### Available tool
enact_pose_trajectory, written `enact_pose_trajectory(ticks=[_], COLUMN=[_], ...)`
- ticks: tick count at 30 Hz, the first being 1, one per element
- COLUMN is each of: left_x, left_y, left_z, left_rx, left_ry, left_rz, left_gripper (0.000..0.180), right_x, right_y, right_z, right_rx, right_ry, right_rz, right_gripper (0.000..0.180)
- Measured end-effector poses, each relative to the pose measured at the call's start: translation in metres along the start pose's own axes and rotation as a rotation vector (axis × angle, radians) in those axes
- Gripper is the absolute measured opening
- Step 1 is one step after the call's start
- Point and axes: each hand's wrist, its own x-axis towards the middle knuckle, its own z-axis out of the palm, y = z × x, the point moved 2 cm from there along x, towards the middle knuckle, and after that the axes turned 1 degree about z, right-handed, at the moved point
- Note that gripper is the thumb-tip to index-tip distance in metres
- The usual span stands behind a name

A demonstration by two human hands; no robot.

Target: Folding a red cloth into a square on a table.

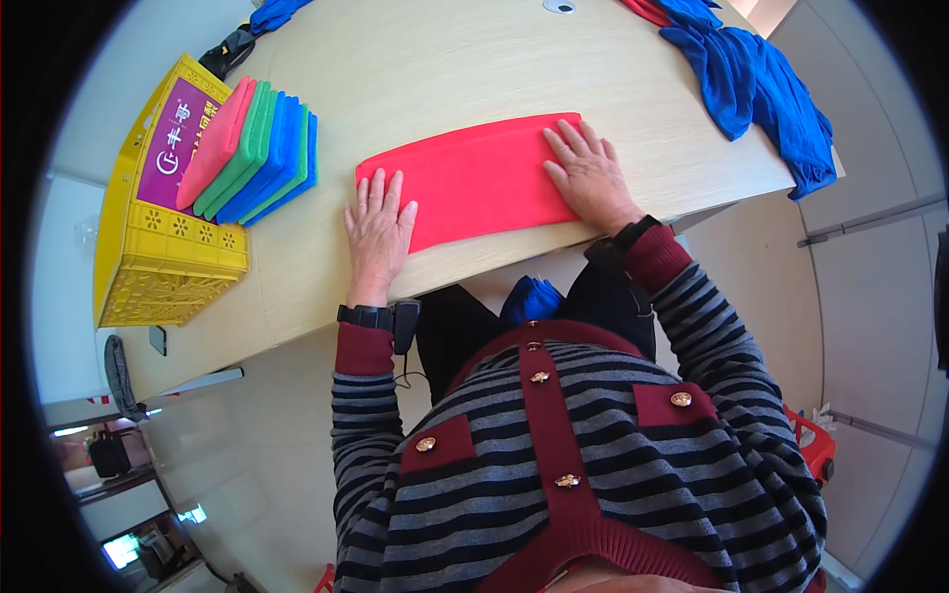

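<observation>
Head view: a red cloth lies folded flat on the pale table, just above the middle of the frame. The left hand rests on its left end, fingers close together and thumb out. The right hand lies on its right end, fingers a bit spread. At the upper left, folded cloths are by a yellow basket. Blue cloth droops at the upper right.

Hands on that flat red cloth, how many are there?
2, both on the red cloth: the left hand at its left edge, the right hand at its right edge. None appears hidden.
</observation>
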Motion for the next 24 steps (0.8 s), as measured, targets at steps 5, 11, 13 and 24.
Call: enact_pose_trajectory(ticks=[5, 11, 13, 24], left_x=[-0.008, -0.011, -0.015, -0.044], left_y=[-0.016, 0.046, 0.079, 0.092], left_z=[-0.001, -0.018, -0.016, -0.009], left_rx=[0.022, 0.044, -0.061, -0.063], left_ry=[0.044, 0.176, 0.12, 0.098], left_rz=[-0.069, 0.12, 0.191, 0.242], left_gripper=[0.057, 0.056, 0.058, 0.06], right_x=[-0.003, -0.009, -0.008, -0.019], right_y=[0.028, 0.0, -0.042, -0.078], right_z=[-0.011, -0.023, -0.022, -0.004], right_rx=[0.008, -0.097, 0.144, 0.16], right_ry=[-0.028, 0.145, 0.147, 0.028], right_rz=[0.107, 0.061, -0.064, -0.19], right_gripper=[0.057, 0.055, 0.055, 0.06])
